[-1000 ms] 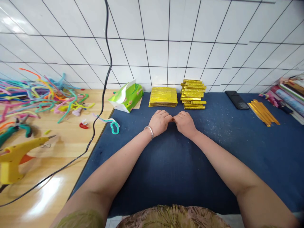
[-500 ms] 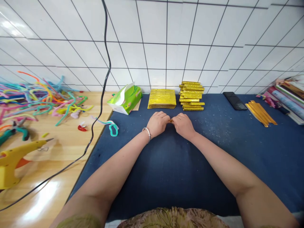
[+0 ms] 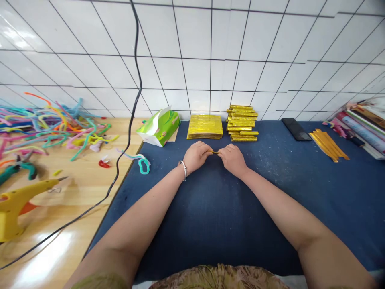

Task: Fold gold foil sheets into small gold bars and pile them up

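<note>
Your left hand (image 3: 196, 155) and right hand (image 3: 233, 159) both pinch a small gold strip (image 3: 215, 152), fingers closed on its ends. Flat gold sheet stack (image 3: 205, 126) sits at 12 o'clock, folded gold pile (image 3: 242, 123) at 1.

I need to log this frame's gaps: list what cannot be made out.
- Head view: gold strip, mostly covered by the left hand and right hand; its length is hidden.
- Glue gun: blurred, cut by the left edge.
- Books: cut by the right edge.

White tiled wall (image 3: 198, 72) (glossy), wooden table (image 3: 75, 192)
</note>
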A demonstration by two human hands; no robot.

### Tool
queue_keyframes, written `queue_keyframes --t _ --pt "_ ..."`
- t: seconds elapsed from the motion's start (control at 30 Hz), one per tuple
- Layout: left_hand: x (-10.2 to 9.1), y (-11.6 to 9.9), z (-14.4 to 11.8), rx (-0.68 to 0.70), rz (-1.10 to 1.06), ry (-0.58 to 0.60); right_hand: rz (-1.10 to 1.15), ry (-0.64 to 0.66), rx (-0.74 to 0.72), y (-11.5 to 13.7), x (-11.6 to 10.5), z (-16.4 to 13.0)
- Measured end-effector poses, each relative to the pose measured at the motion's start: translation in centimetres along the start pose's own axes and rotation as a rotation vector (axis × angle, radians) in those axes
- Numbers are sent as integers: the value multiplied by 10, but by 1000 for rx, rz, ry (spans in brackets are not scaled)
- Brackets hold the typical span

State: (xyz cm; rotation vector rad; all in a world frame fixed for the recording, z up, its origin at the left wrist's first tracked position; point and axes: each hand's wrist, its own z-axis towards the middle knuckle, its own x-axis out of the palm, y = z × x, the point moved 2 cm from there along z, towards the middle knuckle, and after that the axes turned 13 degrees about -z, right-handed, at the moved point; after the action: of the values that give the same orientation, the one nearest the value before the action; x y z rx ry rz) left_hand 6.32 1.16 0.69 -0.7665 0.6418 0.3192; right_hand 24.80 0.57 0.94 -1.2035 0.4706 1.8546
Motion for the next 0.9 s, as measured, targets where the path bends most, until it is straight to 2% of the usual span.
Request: queue_keyframes --t 0.33,0.9 --pt "-7 4 0 -67 -23 -26 89 -31 37 -6 3 -1" --pt "-13 8 0 -66 -57 -12 85 -13 83 -10 8 -3"
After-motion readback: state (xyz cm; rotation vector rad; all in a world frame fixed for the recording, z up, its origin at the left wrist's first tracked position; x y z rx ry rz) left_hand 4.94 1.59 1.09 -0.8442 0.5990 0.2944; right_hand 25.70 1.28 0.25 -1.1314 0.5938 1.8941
